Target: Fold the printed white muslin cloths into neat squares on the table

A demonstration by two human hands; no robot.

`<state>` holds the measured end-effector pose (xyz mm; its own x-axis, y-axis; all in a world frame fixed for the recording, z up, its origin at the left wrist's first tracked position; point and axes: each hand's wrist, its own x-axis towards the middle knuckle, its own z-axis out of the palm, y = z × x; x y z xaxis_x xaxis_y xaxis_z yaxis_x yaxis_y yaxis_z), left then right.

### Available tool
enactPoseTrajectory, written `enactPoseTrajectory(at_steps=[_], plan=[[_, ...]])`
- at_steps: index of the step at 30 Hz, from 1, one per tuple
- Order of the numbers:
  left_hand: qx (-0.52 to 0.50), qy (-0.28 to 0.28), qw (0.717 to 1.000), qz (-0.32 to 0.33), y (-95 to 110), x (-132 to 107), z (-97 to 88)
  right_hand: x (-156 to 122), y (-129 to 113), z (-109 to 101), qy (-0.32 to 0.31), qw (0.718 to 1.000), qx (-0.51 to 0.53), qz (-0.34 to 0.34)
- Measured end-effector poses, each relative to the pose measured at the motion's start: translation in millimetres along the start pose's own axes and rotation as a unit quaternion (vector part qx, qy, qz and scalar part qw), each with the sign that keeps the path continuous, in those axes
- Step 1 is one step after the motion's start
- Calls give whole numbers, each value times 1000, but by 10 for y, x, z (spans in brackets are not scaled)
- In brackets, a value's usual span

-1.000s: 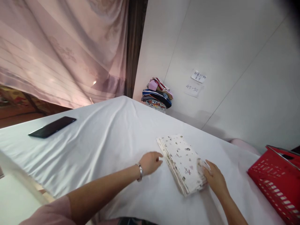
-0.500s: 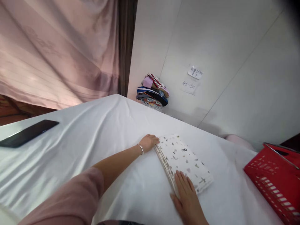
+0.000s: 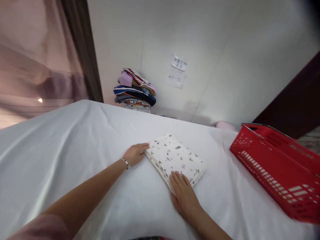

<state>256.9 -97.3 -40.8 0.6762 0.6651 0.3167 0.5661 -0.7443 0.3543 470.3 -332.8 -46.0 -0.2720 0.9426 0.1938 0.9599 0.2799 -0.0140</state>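
A folded white cloth (image 3: 175,155) printed with small grey and brown figures lies on the white-covered table (image 3: 107,203), its layered edge facing me on the left. At its left corner is my left hand (image 3: 135,154), with a bracelet at the wrist. Its fingertips are closed on that corner, and the thumb is partly hidden. My right hand (image 3: 183,193) rests flat on the near corner of the cloth, fingers stretched out and thumb down along the edge.
To the right stands a red plastic basket (image 3: 270,166) with a metal handle. A stack of folded clothes (image 3: 136,90) sits against the wall beyond the table's far edge. Paper notes (image 3: 175,80) are stuck to the wall. A pink curtain (image 3: 32,60) hangs at the left.
The view has swung to the right, bringing more of the red basket in and leaving the black flat object on the left out. Both hands stay at the same corners of the cloth.
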Motion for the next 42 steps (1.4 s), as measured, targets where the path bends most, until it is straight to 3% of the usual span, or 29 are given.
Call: enactPoseTrajectory(at_steps=[4, 6, 12, 15, 19, 22, 25, 28, 32, 35, 38, 42], plan=[[28, -14, 999, 22, -11, 18, -55, 31, 35, -112, -43, 998, 39, 3], [42, -12, 999, 33, 33, -89, -91, -29, 107, -178, -56, 997, 53, -13], [56, -25, 997, 52, 454, -904, -304, -457, 353, -319, -52, 996, 73, 1], [75, -47, 995, 37, 699, -1126, -457, -555, 357, -421, -46, 992, 115, 24], [87, -15, 995, 36, 881, -993, -520, -458, 291, -530, 3, 990, 128, 55], [77, -6, 993, 89, 894, -859, -368, -376, 244, -483, -3, 993, 100, 62], [72, -45, 987, 140, 822, -850, -169, -398, 206, -396, -44, 993, 100, 50], [60, -57, 987, 140, 749, -897, -84, -482, 221, -379, -54, 986, 147, 53], [34, -24, 997, 65, 723, -892, -127, -478, 460, -400, 48, 969, 200, 135], [15, 11, 997, -79, 703, -813, -175, -265, 798, -396, 103, 958, 187, 192], [-6, -30, 976, -217, 687, -696, -218, 95, 1140, -401, 74, 953, 180, 231], [-30, -84, 956, -279, 725, -596, -243, 583, 1440, -408, -30, 937, 223, 266]])
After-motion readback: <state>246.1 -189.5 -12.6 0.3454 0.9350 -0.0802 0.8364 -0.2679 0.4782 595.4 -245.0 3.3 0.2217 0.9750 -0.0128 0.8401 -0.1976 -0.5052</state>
